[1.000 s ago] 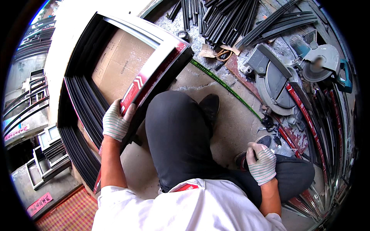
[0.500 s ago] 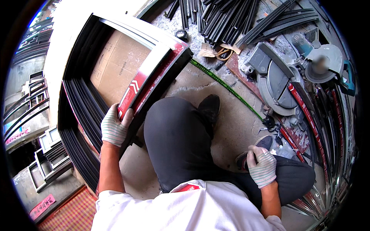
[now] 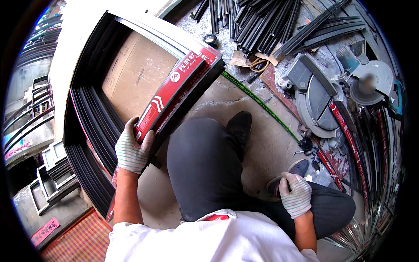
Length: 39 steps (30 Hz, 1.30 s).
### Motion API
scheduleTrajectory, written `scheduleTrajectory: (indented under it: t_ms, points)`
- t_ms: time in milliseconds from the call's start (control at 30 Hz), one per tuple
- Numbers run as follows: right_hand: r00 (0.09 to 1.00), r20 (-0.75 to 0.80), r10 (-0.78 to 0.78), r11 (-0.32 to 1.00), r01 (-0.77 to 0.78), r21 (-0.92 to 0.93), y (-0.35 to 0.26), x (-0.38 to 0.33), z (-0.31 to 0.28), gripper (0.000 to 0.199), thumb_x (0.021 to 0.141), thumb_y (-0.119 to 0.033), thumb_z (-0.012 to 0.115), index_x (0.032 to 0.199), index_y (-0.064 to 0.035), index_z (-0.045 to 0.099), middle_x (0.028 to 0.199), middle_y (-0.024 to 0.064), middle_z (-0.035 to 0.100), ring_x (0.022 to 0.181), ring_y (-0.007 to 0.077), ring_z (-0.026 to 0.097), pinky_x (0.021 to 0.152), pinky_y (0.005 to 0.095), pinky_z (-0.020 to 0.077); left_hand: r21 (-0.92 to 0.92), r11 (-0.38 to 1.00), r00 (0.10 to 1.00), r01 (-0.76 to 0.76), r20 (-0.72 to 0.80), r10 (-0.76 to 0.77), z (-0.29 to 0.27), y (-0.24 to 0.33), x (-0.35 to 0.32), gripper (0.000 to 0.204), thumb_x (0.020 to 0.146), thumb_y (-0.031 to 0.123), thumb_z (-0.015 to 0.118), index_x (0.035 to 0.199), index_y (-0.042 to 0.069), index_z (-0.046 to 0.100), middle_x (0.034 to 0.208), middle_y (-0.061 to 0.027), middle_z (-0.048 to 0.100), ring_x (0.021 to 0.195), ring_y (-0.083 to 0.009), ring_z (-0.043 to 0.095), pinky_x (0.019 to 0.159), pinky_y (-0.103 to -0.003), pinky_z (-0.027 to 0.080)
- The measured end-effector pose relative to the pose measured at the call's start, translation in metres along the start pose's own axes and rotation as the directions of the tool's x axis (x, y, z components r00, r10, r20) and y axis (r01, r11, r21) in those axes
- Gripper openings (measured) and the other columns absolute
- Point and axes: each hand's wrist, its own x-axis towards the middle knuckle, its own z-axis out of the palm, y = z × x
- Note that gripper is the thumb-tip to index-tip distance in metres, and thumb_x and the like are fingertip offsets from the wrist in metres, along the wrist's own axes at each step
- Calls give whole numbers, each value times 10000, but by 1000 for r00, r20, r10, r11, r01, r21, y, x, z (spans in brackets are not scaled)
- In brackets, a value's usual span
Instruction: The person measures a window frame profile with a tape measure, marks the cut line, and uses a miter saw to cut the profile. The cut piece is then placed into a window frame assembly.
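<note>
My left hand (image 3: 133,148), in a striped glove, is closed around the near end of a black profile bar (image 3: 163,98) with red film on its upper face. The bar lies along the right side of a stack of black frames (image 3: 89,118). Its far end lies by the stack's far right corner (image 3: 214,56). My right hand (image 3: 297,196), gloved alike, is closed in front of my bent right leg, fingertips and thumb together; whatever they may hold is hidden.
A green tape measure (image 3: 262,104) stretches across the floor toward a mitre saw (image 3: 316,94) at the right. Black profile offcuts (image 3: 266,24) lie in a heap at the back. Long red-and-black profiles (image 3: 353,139) stand at the far right. Cardboard (image 3: 135,72) shows inside the frames.
The profile bar in my left hand has rolled, so its red film now faces up more fully. My right hand stays almost where it was. The whole view has shifted slightly.
</note>
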Motion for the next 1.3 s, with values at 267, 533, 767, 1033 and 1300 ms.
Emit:
scheduleTrajectory:
  t_ms: [267, 533, 767, 1033, 1300]
  points:
    - [1000, 18, 4, 1000, -4, -24, 3, -1, 4, 106, 898, -118, 700, 992, -69, 711, 861, 148, 714, 785, 355, 693, 740, 453, 557, 35, 994, 993, -105, -47, 107, -1, -1, -2, 517, 893, 271, 773, 1290, -15, 605, 1081, -217, 690, 997, -353, 701, 909, -399, 561]
    - [997, 76, 3, 1000, -2, -11, 0, 1, 11, 85, 887, -111, 705, 962, -70, 707, 847, 150, 711, 757, 347, 690, 708, 447, 557, 154, 975, 982, -163, -69, 175, 3, -1, -3, 466, 965, 195, 673, 1364, -19, 561, 1160, -197, 674, 1063, -290, 679, 962, -384, 534]
    - [976, 216, 11, 998, -22, 50, 4, 8, 43, 114, 879, -121, 707, 974, -59, 717, 850, 161, 714, 775, 361, 698, 721, 448, 567, 132, 990, 993, -58, -94, 71, 6, -8, -9, 565, 863, 221, 764, 1344, -6, 575, 1147, -231, 693, 1023, -373, 704, 960, -419, 542]
    - [940, 315, 133, 977, -177, 117, 14, 9, 76, 142, 881, -138, 712, 1001, -61, 719, 878, 188, 718, 812, 380, 709, 747, 460, 581, 51, 996, 994, -74, -77, 78, 10, -16, -13, 592, 890, 244, 730, 1385, -14, 535, 1209, -219, 676, 1093, -342, 692, 993, -398, 523]
    - [889, 416, 193, 958, -262, 117, 10, 16, 76, 169, 902, -165, 706, 1043, -72, 718, 904, 196, 725, 834, 391, 710, 757, 463, 581, -22, 992, 987, -125, -103, 122, 15, -30, -17, 657, 965, 416, 687, 1414, -11, 467, 1297, -228, 627, 1171, -309, 657, 1041, -406, 503]
